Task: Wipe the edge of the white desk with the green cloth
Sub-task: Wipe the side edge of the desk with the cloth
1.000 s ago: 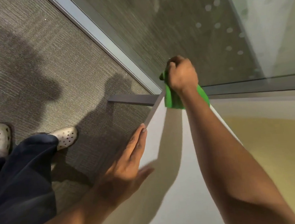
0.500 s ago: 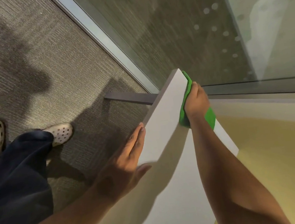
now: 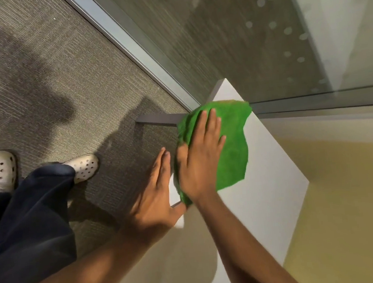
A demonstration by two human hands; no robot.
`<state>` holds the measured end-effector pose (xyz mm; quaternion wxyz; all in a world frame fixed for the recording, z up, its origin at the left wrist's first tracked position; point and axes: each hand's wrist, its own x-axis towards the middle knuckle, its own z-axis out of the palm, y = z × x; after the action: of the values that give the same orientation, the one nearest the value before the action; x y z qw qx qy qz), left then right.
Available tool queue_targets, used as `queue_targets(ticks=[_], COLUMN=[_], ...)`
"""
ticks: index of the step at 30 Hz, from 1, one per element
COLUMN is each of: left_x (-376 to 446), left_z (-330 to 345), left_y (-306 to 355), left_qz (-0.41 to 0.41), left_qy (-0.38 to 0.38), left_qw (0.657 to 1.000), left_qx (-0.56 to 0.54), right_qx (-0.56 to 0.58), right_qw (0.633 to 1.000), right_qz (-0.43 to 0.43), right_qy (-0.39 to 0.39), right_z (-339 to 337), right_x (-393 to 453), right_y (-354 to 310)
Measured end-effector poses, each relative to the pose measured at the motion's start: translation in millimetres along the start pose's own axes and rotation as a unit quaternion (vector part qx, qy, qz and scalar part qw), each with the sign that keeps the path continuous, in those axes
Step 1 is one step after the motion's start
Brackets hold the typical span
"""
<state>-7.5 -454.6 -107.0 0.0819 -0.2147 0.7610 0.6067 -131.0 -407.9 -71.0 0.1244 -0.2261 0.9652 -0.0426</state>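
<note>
The green cloth (image 3: 230,145) lies spread on the narrow end of the white desk (image 3: 268,192), draped over its left edge. My right hand (image 3: 202,155) presses flat on the cloth with fingers extended, its thumb side at the left edge. Just left of it, my left hand (image 3: 157,198) rests flat on the same desk edge, fingers straight, thumb on the desktop, holding nothing. The desk's far corner (image 3: 224,83) shows beyond the cloth.
A glass partition (image 3: 239,42) with a metal floor rail (image 3: 128,43) runs close behind the desk's far end. Grey carpet (image 3: 47,87) lies left, with my dark trouser leg (image 3: 31,217) and white perforated shoes (image 3: 84,167). A dark desk bar (image 3: 157,119) juts left. Yellowish floor lies right.
My right hand has slid the cloth from the desk's far right edge back across the top to the left edge, and it now lies flat and spread. My left hand stayed put.
</note>
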Motion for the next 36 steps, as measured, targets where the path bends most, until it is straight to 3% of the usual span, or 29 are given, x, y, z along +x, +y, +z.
queue_targets(ticks=[3, 8, 12, 16, 19, 23, 29, 31, 36], left_x=[3, -1, -3, -3, -6, -7, -15, -25, -32], left_z=[3, 8, 6, 2, -2, 1, 3, 7, 13], left_y=[-4, -8, -7, -3, 0, 1, 0, -9, -13], left_qz=[-0.048, -0.031, -0.039, -0.035, 0.011, 0.172, 0.24, 0.271, 0.267], left_qy=[-0.023, -0.006, -0.02, -0.032, -0.051, 0.012, 0.025, 0.037, 0.042], left_qw=[0.999, 0.999, 0.999, 0.999, 0.998, 0.962, 0.896, 0.883, 0.901], left_qx=[0.008, -0.013, -0.019, -0.019, 0.02, 0.211, 0.373, 0.382, 0.34], right_qx=[0.0, -0.003, -0.017, -0.003, 0.05, 0.047, -0.013, -0.031, -0.037], right_qw=[1.0, 1.0, 0.996, 0.992, 0.994, 0.991, 0.999, 0.998, 0.998], right_qz=[-0.007, 0.0, 0.064, 0.121, 0.079, -0.023, -0.028, -0.036, -0.008], right_qy=[-0.005, 0.03, 0.061, 0.044, 0.057, 0.122, 0.044, 0.034, 0.056], right_z=[7, -5, -24, -44, -47, -32, -2, -2, -20], right_x=[-16, 35, 107, 159, 155, 109, 2, 5, 89], right_y=[1, 7, 12, 24, 36, 59, 72, 71, 52])
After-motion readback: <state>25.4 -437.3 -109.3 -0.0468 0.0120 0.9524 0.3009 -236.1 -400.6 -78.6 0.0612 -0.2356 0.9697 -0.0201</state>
